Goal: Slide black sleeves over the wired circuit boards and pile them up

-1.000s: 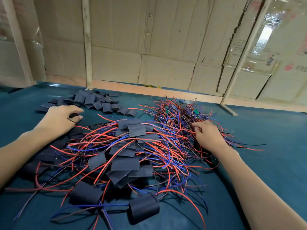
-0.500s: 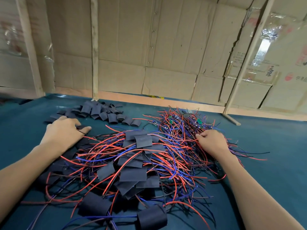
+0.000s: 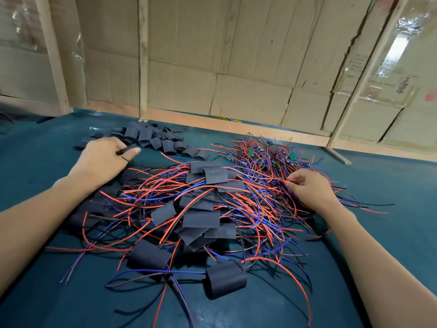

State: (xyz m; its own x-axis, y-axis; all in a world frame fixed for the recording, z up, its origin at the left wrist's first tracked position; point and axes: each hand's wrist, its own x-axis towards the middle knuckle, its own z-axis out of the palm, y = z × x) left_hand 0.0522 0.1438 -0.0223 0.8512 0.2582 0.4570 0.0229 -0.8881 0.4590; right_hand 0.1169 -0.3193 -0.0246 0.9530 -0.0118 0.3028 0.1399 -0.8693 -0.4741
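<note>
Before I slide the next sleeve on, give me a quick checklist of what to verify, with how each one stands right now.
1. Sleeve in the left hand: ok, it pinches one black sleeve at the edge of the loose sleeve pile.
2. Sleeve mouth open: cannot tell, it is mostly hidden by the fingers.
3. Board in the right hand: not ok, it pinches only red wires; no board is lifted.
4. Board free of tangle: not ok, the unsleeved boards lie in knotted wires.
5. Room on the finished pile: ok.
</note>
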